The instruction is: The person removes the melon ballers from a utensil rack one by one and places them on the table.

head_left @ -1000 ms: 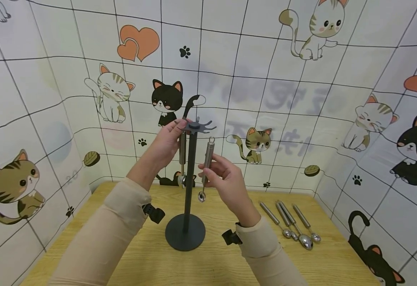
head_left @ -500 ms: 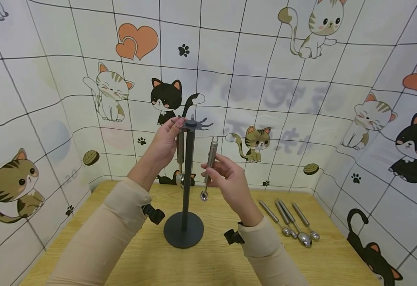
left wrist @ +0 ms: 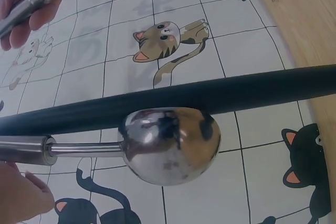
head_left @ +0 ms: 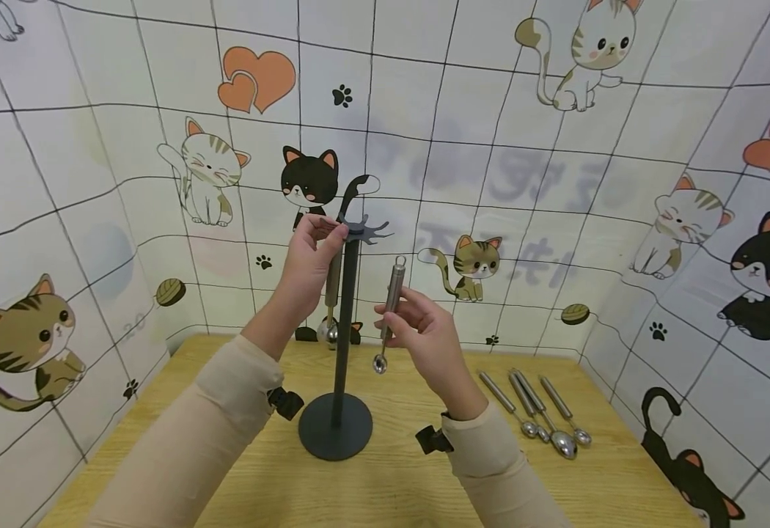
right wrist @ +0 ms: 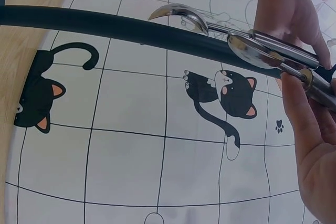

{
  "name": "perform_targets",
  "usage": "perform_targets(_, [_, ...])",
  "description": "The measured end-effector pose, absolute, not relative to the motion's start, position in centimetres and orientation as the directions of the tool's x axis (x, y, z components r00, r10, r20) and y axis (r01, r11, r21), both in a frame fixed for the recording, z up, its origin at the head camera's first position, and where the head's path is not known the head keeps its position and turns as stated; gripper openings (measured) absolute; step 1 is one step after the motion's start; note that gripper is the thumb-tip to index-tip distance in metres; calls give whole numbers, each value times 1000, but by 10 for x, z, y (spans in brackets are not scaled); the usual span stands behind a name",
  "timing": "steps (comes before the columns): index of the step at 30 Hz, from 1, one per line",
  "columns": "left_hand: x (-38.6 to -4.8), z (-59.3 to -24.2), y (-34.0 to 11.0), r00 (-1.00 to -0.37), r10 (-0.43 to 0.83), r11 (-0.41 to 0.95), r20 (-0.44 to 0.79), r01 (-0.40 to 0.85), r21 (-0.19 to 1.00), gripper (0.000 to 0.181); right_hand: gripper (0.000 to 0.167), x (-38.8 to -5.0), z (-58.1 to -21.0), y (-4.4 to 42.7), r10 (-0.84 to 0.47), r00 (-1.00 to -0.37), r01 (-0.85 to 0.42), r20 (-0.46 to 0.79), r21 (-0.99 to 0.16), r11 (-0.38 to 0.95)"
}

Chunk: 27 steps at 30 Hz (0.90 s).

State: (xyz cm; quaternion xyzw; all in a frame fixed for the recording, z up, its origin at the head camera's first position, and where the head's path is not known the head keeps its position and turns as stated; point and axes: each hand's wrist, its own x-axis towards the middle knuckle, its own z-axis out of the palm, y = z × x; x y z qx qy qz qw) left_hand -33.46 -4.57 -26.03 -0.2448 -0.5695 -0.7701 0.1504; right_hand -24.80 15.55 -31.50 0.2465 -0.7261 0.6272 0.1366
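In the head view, a dark stand (head_left: 342, 330) with a round base and a ring of hooks (head_left: 372, 233) stands on the table. My left hand (head_left: 309, 264) pinches the hook top between thumb and fingers. Beneath that hand hangs a steel measuring spoon (head_left: 332, 286), its round bowl (left wrist: 170, 148) large in the left wrist view. To the right of the pole, my right hand (head_left: 424, 330) holds another measuring spoon (head_left: 394, 290) by its tubular handle, loop end up and bowl down, apart from the hooks. Its bowl (right wrist: 252, 51) shows in the right wrist view.
Several more steel spoons (head_left: 533, 403) lie on the wooden table (head_left: 411, 469) at the right. A cloth wall covering (head_left: 464, 169) with cat drawings surrounds the table at the back and sides.
My right hand has moved slightly right with its spoon. The stand has shifted a little left, and the hanging spoon with it. My left fingers have changed their place on the hook top.
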Motion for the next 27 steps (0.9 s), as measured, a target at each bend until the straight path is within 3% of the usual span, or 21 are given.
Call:
perform_targets(8, [-324,-262,-32,-755,-107,-62,647,654,754,34,47,-248,-318,159,-164,-846,-526,507,-843,110])
perform_targets(19, [-315,-269,-10,-517,-308,266,799,759,594,40,46,-248,-319,163,-150,-857,-509,493,-855,97])
perform_targets(27, [-311,-267,-5,-356,-341,435,870,761,482,41,47,-247,-317,169,-141,-870,-487,472,-867,108])
